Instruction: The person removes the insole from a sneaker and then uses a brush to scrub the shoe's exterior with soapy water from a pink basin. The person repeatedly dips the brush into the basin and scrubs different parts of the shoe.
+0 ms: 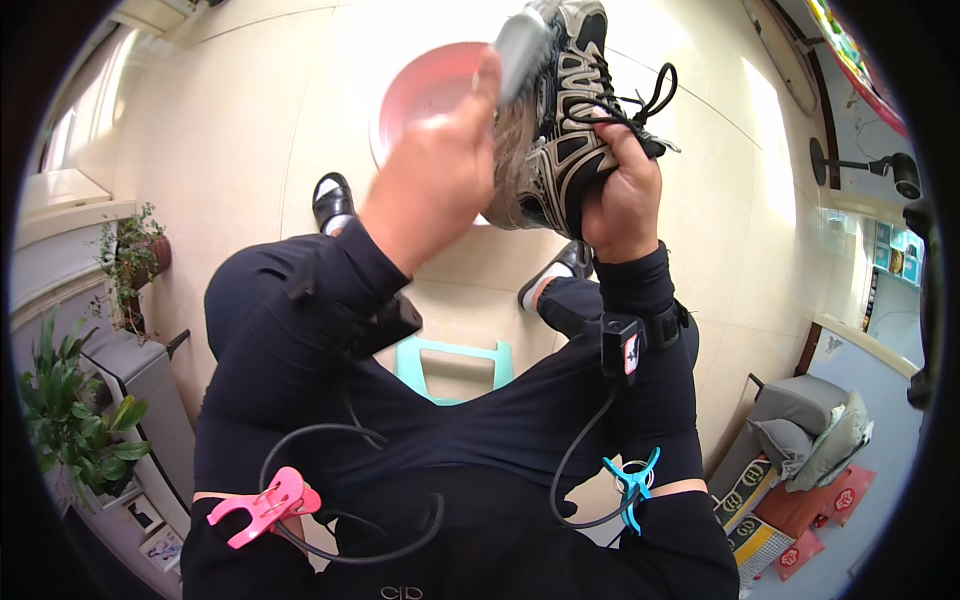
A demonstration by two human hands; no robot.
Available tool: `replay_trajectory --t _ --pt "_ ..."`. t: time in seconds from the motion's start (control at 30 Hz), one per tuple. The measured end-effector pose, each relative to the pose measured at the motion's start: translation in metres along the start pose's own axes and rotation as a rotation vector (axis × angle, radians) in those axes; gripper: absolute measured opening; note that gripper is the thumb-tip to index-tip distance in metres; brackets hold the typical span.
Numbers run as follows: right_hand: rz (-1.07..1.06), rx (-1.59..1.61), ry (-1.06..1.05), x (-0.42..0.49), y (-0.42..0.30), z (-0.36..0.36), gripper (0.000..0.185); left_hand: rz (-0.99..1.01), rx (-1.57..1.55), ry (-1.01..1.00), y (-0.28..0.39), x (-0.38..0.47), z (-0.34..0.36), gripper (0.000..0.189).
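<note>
A black and beige sneaker [574, 127] with black laces is held out in front of me, its toe pointing away and its translucent sole turned to the left. My right hand [626, 187] grips it around the heel and collar, thumb near the laces. In my left hand [439, 169] is a grey scrub brush [523, 49], blurred, with its bristles against or very near the shoe's side by the sole. Part of the brush is hidden by my fingers. A pink basin [401, 97] stands on the floor beyond my left hand, partly covered by it.
Below me a mint-green plastic stool [454, 345] shows between my legs. Potted plants [82, 420] and a grey sofa [142, 367] are at left. Cushions [787, 442] lie on seating at right. Cables with a pink clip [266, 506] and a blue clip [632, 487] hang from my sleeves.
</note>
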State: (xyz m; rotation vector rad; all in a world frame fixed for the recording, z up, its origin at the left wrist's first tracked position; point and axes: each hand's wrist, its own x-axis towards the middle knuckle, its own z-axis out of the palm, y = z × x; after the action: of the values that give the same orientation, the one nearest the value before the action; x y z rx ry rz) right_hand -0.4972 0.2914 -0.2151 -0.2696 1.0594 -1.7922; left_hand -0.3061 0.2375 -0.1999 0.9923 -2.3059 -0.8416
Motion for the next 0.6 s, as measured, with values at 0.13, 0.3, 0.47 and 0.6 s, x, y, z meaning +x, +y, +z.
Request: replay_trajectory --t 0.13,0.3,0.47,0.6 --pt "-0.064 -0.038 0.07 -0.003 -0.001 -0.001 0.018 0.059 -0.101 -0.013 0.003 -0.011 0.01 0.069" --pt "-0.062 -0.297 -0.089 -0.024 0.019 -0.004 0.013 -0.083 0.005 0.094 -0.007 0.021 -0.012 0.059" --pt "-0.327 -0.719 -0.156 -0.021 0.007 -0.008 0.014 -0.174 -0.048 -0.134 -0.003 0.0 -0.006 0.072" --pt "-0.34 -0.73 -0.379 -0.029 0.003 -0.003 0.011 0.024 -0.043 0.151 -0.018 0.015 -0.014 0.055"
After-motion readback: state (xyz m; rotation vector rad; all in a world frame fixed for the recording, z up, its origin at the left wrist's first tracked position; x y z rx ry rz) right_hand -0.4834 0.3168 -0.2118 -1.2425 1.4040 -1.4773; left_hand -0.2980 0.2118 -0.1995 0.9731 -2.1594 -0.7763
